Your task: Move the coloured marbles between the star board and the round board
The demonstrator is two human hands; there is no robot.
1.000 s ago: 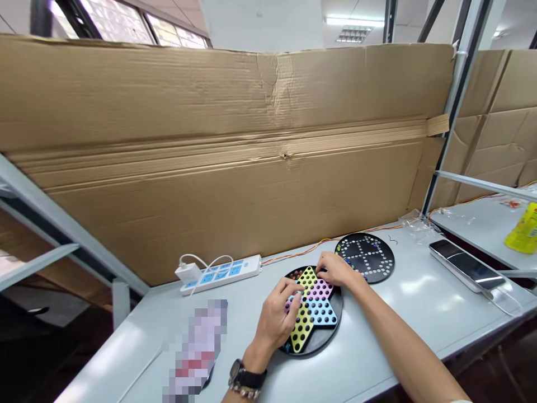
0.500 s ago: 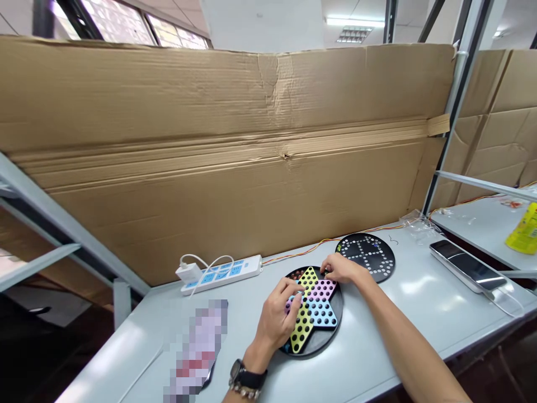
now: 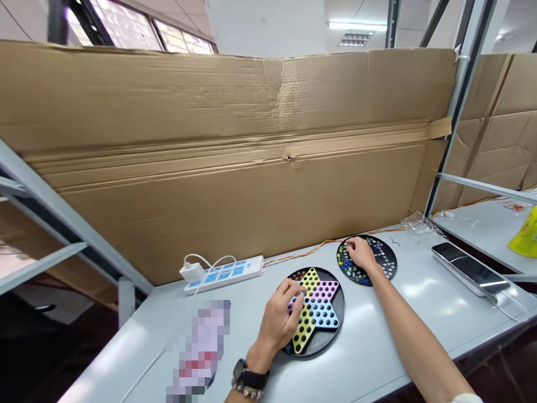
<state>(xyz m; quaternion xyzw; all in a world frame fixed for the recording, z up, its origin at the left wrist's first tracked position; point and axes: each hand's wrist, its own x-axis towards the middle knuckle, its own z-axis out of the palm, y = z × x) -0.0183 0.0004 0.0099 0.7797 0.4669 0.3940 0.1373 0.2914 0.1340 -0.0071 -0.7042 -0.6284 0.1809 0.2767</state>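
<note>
— Right hand (image 3: 361, 253)?
— Over the round board (image 3: 388, 258), near the worktop's (image 3: 419, 330) back edge, fingers (image 3: 351, 244) bunched, pinch unclear.
— Left hand (image 3: 274, 319)?
— Curled on the star board (image 3: 324, 313), mid-worktop, grip unclear.
— Marbles (image 3: 351, 272)?
— Small, hard, slippery; best between fingertips. Boards: stiff, best by the rim.

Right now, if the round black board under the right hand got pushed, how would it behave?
The round black board looks thin and stiff, so it would probably slide on the smooth table rather than bend. The marbles near the right hand might roll out if it tipped.
</note>
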